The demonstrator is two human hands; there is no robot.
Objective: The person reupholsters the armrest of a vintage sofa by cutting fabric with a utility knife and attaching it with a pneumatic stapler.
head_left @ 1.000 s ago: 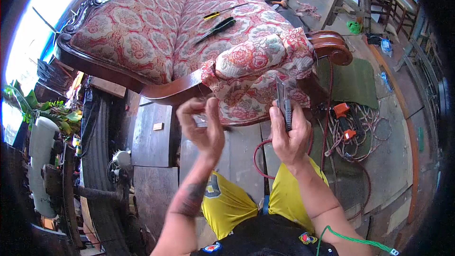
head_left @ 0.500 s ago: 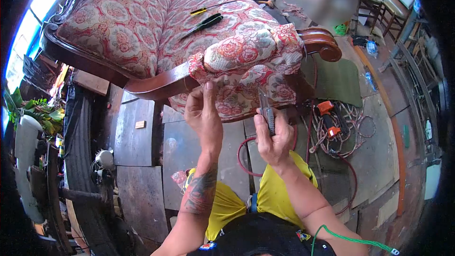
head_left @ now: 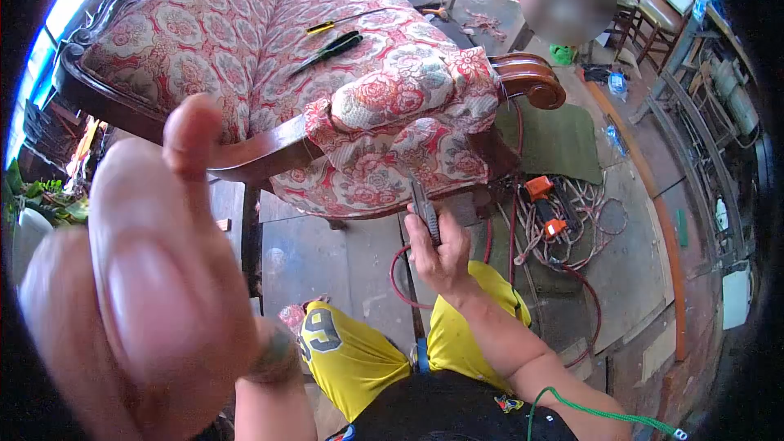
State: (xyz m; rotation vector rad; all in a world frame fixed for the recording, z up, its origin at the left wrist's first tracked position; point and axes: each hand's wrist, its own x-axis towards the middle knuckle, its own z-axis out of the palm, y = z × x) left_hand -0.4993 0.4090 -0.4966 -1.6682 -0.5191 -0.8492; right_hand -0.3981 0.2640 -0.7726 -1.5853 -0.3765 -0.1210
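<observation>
My left hand (head_left: 147, 278) is raised very close to the camera, large and blurred, with its fingers bent together; whether anything small is between them is hidden. My right hand (head_left: 441, 253) is closed round a grey utility knife (head_left: 424, 212), its tip pointing up towards the sofa arm's lower fabric. The sofa (head_left: 327, 16) wears red and cream floral cloth, gathered over the padded arm (head_left: 392, 100) above a brown wooden rail (head_left: 269, 145). Green-handled scissors (head_left: 331, 49) and a yellow-handled screwdriver (head_left: 320, 28) lie on the seat.
An orange and black tool (head_left: 549, 211) lies among tangled cords (head_left: 588, 224) at the right. A red hose (head_left: 596, 302) curves over the floor boards. A green mat (head_left: 563, 143) is beside the sofa. Chairs (head_left: 653, 0) and a person with a blurred head (head_left: 569, 0) are at the back right.
My left hand has moved away from the fabric at the sofa arm, up and left close to the camera. My right hand still holds the knife. The view has shifted slightly.
</observation>
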